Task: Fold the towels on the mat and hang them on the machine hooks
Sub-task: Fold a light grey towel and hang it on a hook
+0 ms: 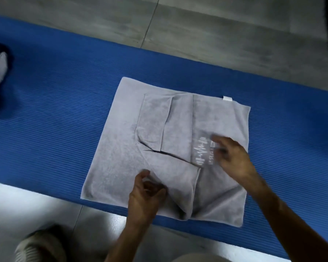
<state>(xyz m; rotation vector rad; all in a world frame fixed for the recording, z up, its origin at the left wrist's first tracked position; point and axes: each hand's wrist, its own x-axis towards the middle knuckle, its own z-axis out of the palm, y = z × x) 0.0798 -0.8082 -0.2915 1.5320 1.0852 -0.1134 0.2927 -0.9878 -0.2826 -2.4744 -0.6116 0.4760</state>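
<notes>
grey towel [121, 140] lies flat on blue mat [55, 103], partly folded, corners turned inward over middle, white tag at far edge, white logo on right part. left hand [146, 195] nearer loose near flap, grip pinching fold at near edge. right hand [233, 157] rests on logo area, fingers spread, blurred. flap runs from left grip toward right; next fold likely goes across.

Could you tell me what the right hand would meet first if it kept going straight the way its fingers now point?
The right hand points up-left, low over the grey towel. It would likely first meet the white printed logo under its fingertips, then the folded flap. Its height above the cloth is unclear through blur.
</notes>
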